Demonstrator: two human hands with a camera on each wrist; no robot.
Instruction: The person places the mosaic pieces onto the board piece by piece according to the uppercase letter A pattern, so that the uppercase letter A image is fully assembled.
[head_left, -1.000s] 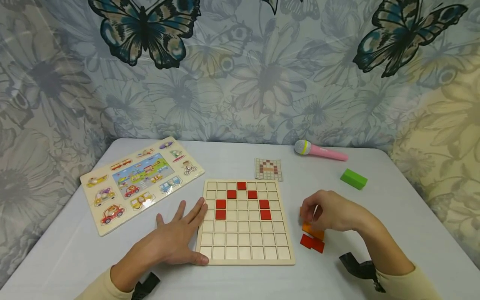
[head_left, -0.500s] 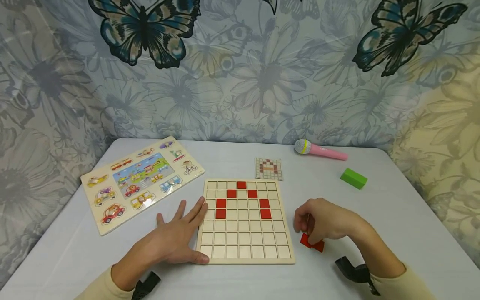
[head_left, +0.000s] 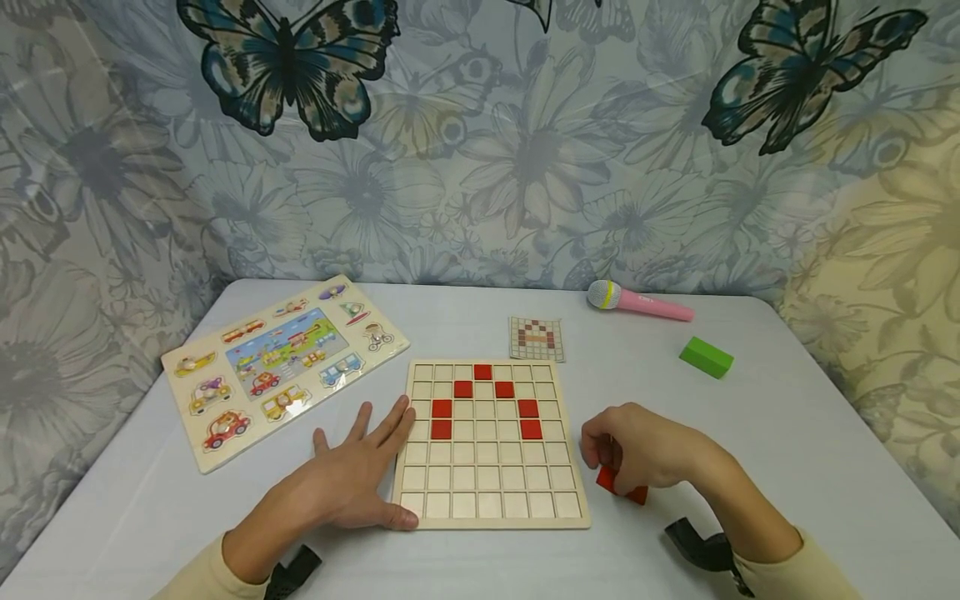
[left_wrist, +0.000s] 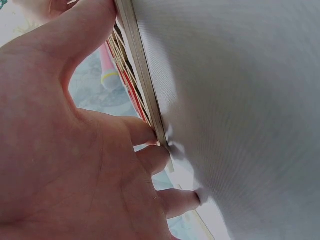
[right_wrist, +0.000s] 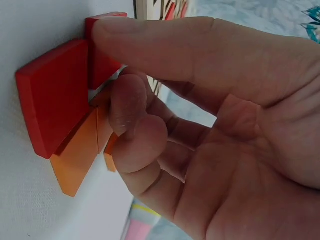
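Note:
My left hand (head_left: 345, 483) lies with spread fingers along the left side of a wooden grid board (head_left: 487, 479), its thumb at the near left corner. Several red tiles sit in the board's upper squares in an arch shape. To the right of the board, my right hand (head_left: 652, 446) bends over loose square tiles on the table. In the right wrist view its thumb presses on one red tile (right_wrist: 102, 65), with the curled index finger close at the far side. Another red tile (right_wrist: 55, 97) and orange tiles (right_wrist: 75, 160) lie beside it, partly covered by the fingers.
A small pattern card (head_left: 536, 340) lies behind the board. At the left is a vehicle picture puzzle (head_left: 285, 367). A pink toy microphone (head_left: 645, 302) and a green block (head_left: 707, 357) stand farther back on the right of the white table (head_left: 810, 417).
My right hand has come nearer and slightly left, from the orange tiles to the red ones. The left hand and the tiles on the board have stayed put.

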